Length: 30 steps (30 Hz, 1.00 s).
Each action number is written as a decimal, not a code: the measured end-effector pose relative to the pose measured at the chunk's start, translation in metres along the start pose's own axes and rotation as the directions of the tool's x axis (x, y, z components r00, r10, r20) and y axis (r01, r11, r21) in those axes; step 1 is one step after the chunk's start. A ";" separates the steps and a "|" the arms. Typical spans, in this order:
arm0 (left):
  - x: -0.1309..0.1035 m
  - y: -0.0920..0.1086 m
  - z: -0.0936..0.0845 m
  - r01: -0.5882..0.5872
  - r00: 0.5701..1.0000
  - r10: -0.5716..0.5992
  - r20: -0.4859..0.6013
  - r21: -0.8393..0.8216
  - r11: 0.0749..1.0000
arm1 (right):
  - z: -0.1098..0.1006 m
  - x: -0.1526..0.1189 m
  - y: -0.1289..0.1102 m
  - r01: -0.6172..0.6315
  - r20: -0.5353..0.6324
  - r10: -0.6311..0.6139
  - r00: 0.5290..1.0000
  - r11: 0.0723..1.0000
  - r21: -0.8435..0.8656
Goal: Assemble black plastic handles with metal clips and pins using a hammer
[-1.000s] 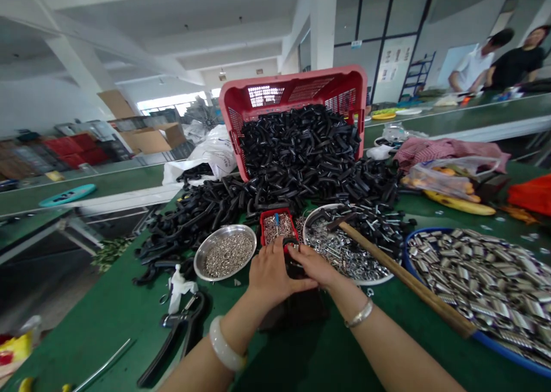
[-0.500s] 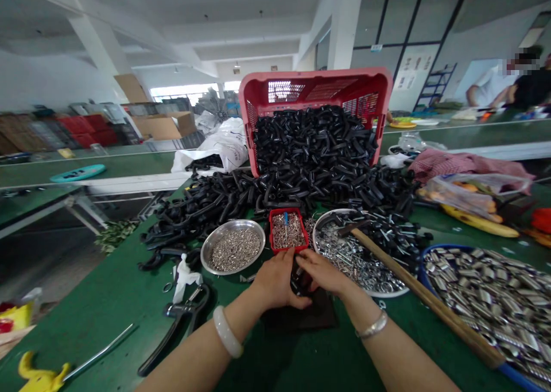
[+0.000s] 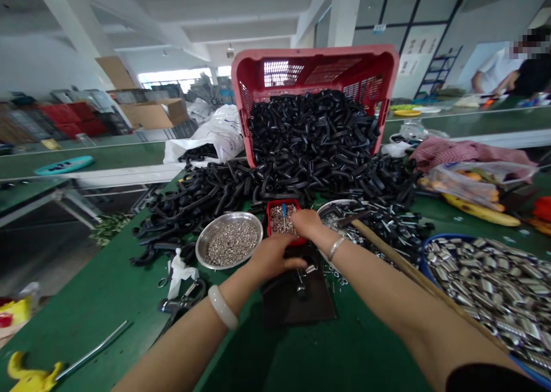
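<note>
My left hand [image 3: 275, 258] is over a black part with a metal spring [image 3: 310, 268], which lies on a dark mat [image 3: 297, 310]; its thumb stretches right, and its other fingertips are partly hidden. My right hand [image 3: 306, 222] reaches to the small red tray [image 3: 270, 218] of small metal pins. Its fingers point down at the tray's right side, and the fingertips are hidden. A blue-topped tool [image 3: 284, 210] stands in that tray. Left of it is a round metal dish [image 3: 230, 243] full of small metal pieces.
A red crate [image 3: 316, 56] spills black handles [image 3: 314, 128] across the bench. At right are a wooden-handled hammer [image 3: 400, 254], a white dish [image 3: 338, 204] and a blue-rimmed basin of springs [image 3: 486, 277]. A black-handled assembly [image 3: 183, 305] and yellow-handled tool [image 3: 34, 372] lie left.
My right hand has left the black part and moved up to the red tray. The left hand has stayed near the part, whose spring now shows. The view has shifted slightly.
</note>
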<state>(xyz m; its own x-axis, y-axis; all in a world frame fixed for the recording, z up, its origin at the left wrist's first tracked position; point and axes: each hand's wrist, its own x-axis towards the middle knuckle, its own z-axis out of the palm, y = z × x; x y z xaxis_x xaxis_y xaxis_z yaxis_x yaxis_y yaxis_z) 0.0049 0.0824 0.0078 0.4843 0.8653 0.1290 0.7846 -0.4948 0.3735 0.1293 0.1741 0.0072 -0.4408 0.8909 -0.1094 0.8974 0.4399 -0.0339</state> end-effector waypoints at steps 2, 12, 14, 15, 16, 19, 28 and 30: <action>0.015 -0.010 -0.011 0.213 0.977 -0.206 -0.061 0.145 0.966 | 0.003 -0.005 0.009 -0.020 -0.070 0.024 0.997 0.998 0.065; 0.058 -0.035 -0.002 0.323 0.923 -0.374 0.090 0.347 0.880 | 0.018 -0.023 0.026 0.067 -0.298 0.064 0.952 0.910 0.409; 0.055 -0.036 -0.001 0.341 0.921 -0.385 0.063 0.349 0.873 | 0.018 -0.032 0.027 0.069 -0.317 0.098 0.943 0.877 0.476; 0.053 -0.037 -0.001 0.351 0.919 -0.391 0.047 0.349 0.869 | 0.017 -0.039 0.028 0.073 -0.319 0.106 0.942 0.861 0.504; 0.052 -0.038 -0.002 0.370 0.915 -0.402 0.026 0.343 0.863 | 0.017 -0.048 0.028 0.082 -0.312 0.104 0.944 0.844 0.529; 0.047 -0.040 -0.006 0.455 0.890 -0.449 -0.082 0.233 0.859 | 0.019 -0.080 0.031 0.136 -0.281 0.035 0.959 0.814 0.565; 0.002 -0.014 -0.001 0.368 0.912 -0.410 0.015 -0.469 0.803 | 0.048 -0.125 0.032 0.098 -0.293 0.061 0.954 0.861 0.500; -0.009 -0.009 0.003 0.375 0.910 -0.411 0.045 -0.508 0.775 | 0.051 -0.123 0.030 0.091 -0.317 0.083 0.945 0.862 0.498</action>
<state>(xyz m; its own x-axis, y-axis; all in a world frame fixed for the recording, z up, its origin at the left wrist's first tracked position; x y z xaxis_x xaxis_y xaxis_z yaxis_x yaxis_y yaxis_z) -0.0057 0.0791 0.0001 0.1355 0.9878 -0.0773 0.5931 -0.0184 0.8050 0.2116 0.0724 -0.0314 -0.3474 0.9141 0.2090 0.7427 0.4043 -0.5337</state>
